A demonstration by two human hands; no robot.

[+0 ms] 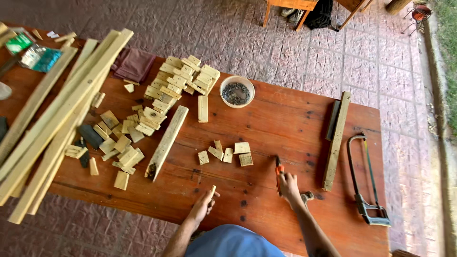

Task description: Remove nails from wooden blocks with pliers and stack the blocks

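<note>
Near the worktop's point(285, 119) front edge, the left hand point(203, 205) pinched a small wooden stick point(213, 191); the right hand point(289, 185) gripped an orange-handled tool point(278, 172).

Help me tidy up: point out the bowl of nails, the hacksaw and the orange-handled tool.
bowl of nails point(236, 84), head view, on its pale rim.
hacksaw point(363, 205), head view, on its handle.
orange-handled tool point(278, 169), head view, on its orange grip.

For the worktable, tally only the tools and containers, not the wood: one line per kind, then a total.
Hacksaw: 1
Orange-handled tool in right hand: 1
Bowl of nails: 1
Total: 3
The left hand holds a small wood piece, not counted.
</note>
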